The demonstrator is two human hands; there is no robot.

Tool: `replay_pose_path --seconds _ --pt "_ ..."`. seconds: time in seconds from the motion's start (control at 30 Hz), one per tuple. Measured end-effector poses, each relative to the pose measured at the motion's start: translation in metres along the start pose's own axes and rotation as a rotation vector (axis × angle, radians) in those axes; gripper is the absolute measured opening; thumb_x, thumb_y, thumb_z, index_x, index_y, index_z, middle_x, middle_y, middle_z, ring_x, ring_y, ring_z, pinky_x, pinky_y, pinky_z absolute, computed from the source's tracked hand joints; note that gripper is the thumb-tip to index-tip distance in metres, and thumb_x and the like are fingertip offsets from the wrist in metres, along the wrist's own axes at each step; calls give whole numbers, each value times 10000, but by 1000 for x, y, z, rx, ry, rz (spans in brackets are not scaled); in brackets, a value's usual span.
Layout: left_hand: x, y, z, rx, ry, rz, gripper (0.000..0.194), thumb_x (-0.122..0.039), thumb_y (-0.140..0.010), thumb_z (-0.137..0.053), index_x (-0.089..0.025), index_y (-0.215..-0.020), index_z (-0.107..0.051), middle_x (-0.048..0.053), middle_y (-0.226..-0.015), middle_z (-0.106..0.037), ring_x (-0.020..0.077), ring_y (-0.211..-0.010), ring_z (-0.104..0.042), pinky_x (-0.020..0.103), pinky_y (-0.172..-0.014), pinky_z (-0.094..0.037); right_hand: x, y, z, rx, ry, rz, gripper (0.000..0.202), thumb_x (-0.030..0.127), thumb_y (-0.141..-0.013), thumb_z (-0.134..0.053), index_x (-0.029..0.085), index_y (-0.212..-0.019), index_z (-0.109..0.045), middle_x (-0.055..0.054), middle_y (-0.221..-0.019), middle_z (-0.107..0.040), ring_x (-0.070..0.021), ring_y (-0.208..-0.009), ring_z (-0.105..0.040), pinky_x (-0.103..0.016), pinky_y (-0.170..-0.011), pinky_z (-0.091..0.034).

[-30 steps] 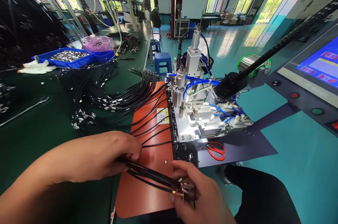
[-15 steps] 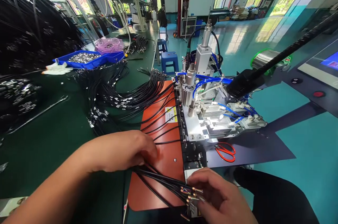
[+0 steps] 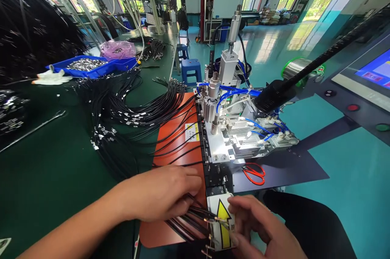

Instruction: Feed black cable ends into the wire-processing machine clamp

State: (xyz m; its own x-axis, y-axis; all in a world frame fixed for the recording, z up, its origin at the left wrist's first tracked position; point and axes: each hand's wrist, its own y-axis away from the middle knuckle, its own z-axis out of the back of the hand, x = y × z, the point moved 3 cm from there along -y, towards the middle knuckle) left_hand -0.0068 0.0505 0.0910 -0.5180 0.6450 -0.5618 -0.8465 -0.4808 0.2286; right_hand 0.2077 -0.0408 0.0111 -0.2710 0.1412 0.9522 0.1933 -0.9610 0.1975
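Note:
My left hand [image 3: 173, 192] is closed around a bundle of black cables [image 3: 195, 215] over the red-brown board [image 3: 152, 232]. Their stripped ends, with bare wires showing, point right across a white plate with a yellow arrow [image 3: 224, 236]. Close by those ends, my right hand [image 3: 262, 228] has its thumb and fingers apart and nothing visible between them. Beyond my hands, several single cables cross the board to a black strip [image 3: 204, 157] along the machine's [image 3: 225, 129] left edge.
Red-handled scissors [image 3: 254, 174] lie on the machine's dark base. More black cables with metal connectors [image 3: 137, 118] are heaped on the green table [image 3: 61, 177]. Behind them sit a blue tray [image 3: 94, 72] of small metal parts and a pink bag [image 3: 118, 50]. A wire spool [image 3: 297, 68] stands right.
My left hand has moved right along the cables, nearer their ends. The right hand's fingers have come away from the wire ends, and the arrow plate is more exposed. The view has shifted slightly.

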Motion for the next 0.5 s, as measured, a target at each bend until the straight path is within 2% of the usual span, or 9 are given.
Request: replay_pose_path --seconds 0.07,0.17,0.33,0.5 --pt "-5 -9 -11 -18 15 0 171 -51 -840 -616 -199 -920 -589 -3 -942 -624 156 -826 -598 243 -678 -437 -1 -2 8 -22 23 -46 402 138 -770 -677 243 -1157 -671 -38 -933 -725 -165 -787 -717 -226 -714 -607" --pt "-8 -19 -26 -78 18 16 78 -188 -896 -652 -188 -880 -576 7 -922 -604 168 -819 -593 260 -667 -431 -1 -3 12 -41 18 -95 388 169 -773 -686 230 -1155 -665 -35 -913 -726 -171 -796 -713 -248 -740 -607" --pt "-3 -26 -37 -244 169 17 64 -160 -905 -651 -184 -935 -600 10 -941 -590 155 -855 -573 249 -705 -433 -3 -4 7 -183 -97 -127 372 275 -762 -712 226 -1129 -673 -33 -919 -729 -181 -806 -706 -271 -732 -598" --pt "3 -30 -52 -401 251 -27 126 -196 -1003 -528 -203 -1051 -644 24 -956 -594 146 -886 -574 242 -756 -443 -11 -7 9 -268 -29 -118 338 361 -798 -712 237 -1111 -685 -28 -936 -726 -180 -809 -691 -274 -740 -577"
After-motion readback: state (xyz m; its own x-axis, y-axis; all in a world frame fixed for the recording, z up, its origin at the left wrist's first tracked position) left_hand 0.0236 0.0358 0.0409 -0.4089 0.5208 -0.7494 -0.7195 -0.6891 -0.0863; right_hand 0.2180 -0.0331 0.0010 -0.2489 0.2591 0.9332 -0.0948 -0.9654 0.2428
